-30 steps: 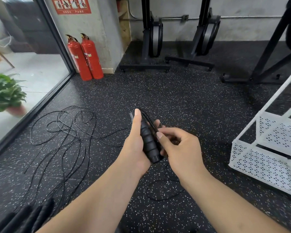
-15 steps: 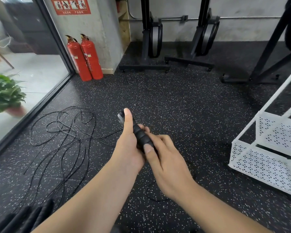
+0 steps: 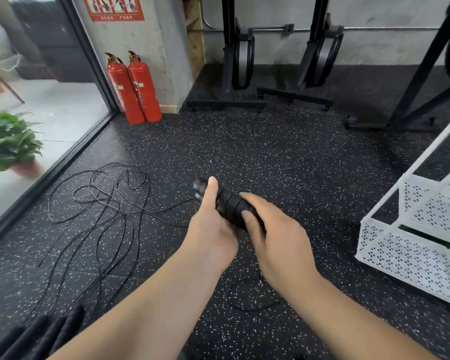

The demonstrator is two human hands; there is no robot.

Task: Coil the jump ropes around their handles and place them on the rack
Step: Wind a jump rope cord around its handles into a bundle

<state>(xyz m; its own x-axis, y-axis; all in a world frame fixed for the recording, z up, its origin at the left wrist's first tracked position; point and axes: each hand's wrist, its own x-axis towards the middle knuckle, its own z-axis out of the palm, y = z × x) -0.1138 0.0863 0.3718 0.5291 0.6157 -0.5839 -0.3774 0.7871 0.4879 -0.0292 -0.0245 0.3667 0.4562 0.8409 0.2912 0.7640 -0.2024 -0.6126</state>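
Handles (image 3: 230, 207) tilted further left than before, left hand (image 3: 211, 229) gripping them, right hand (image 3: 278, 237) fingers (image 3: 252, 202) curled round their near end

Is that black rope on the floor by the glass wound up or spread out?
Spread out: the rope sprawls in loose tangled loops over the speckled floor.

handles (image 3: 227, 203): I've tipped them from nearly upright to slanting, top end pointing away from the rack (image 3: 400, 261).
right hand (image 3: 278, 237): shifted from beside the handles to curled over their rack-side end.
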